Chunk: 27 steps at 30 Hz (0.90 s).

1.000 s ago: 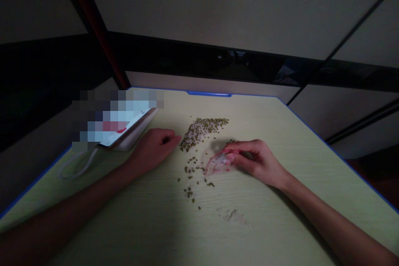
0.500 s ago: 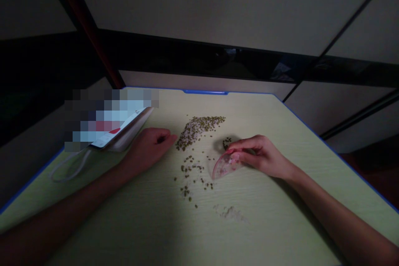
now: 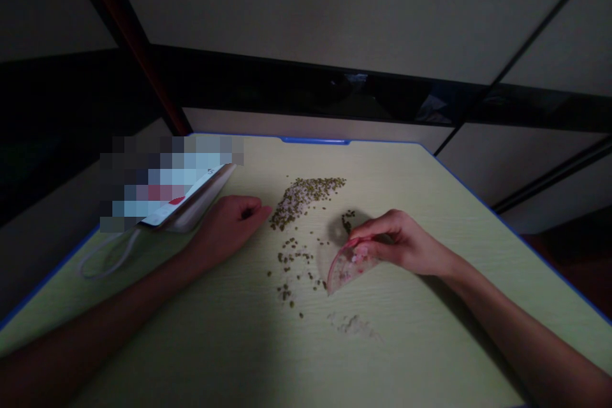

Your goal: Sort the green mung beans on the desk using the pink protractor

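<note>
My right hand point(image 3: 394, 242) pinches a clear pink protractor point(image 3: 349, 268) by its upper edge, between thumb and fingers. The protractor is tilted, its curved rim facing left and its lower tip close to the tabletop. Beside it lies a loose scatter of green mung beans point(image 3: 295, 259), and a small cluster of beans point(image 3: 347, 220) sits in the shadow behind my right fingers. Curled into a loose fist, my left hand point(image 3: 234, 223) rests on the table with nothing visible in it. Its thumb side touches or nearly touches a pile of beans mixed with white grains point(image 3: 303, 197).
A phone point(image 3: 191, 194), partly pixelated, leans on a pale stand at the left, with a white cord loop point(image 3: 102, 268) below. White powder or crumbs point(image 3: 354, 325) lie nearer me. The pale table point(image 3: 406, 357) has a blue edge; cabinet panels point(image 3: 310, 13) stand behind.
The protractor has tipped, its lower tip swinging down toward me. My right hand has shifted only slightly; my left hand has stayed put.
</note>
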{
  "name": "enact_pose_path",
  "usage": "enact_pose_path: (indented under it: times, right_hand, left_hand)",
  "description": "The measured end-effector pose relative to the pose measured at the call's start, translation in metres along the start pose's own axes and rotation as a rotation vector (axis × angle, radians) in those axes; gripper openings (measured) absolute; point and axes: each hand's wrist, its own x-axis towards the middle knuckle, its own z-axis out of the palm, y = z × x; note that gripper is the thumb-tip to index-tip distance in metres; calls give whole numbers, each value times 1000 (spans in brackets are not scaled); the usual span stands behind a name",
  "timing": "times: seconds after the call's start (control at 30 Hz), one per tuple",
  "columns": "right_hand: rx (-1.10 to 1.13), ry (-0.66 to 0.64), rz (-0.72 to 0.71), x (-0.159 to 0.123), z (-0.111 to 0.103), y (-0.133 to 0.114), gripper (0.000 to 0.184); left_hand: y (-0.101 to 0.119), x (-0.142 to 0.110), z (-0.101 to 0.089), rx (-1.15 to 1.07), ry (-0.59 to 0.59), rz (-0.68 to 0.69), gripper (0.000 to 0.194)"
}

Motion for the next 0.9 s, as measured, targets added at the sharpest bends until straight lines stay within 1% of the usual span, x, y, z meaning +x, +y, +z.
enact_pose_path:
  times: [0.2,0.27,0.37,0.47,0.57,0.7,0.9]
  right_hand:
    - [-53,-66,-42,-2,4,-6,18]
    - [-74,-69,-30,-2,7,-8,18]
    - [-72,-45,52,-1,9,-7,21]
    - [-43,7,122,0,8,-3,23]
    - [-59,59,135,0,4,-1,20]
    - [-92,94,149,0,-1,-4,19]
    - [-107,130,138,0,1,-6,17]
  left_hand:
    - [-1,-1,1,12,7,4,36]
    - [-1,-1,1,13,10,3,36]
    - [-1,-1,1,20,7,2,36]
    - [-1,-1,1,20,6,5,36]
    - [-1,-1,0,16,3,9,36]
    - [0,-2,0,20,-7,5,36]
    - [-1,-2,1,37,7,15,36]
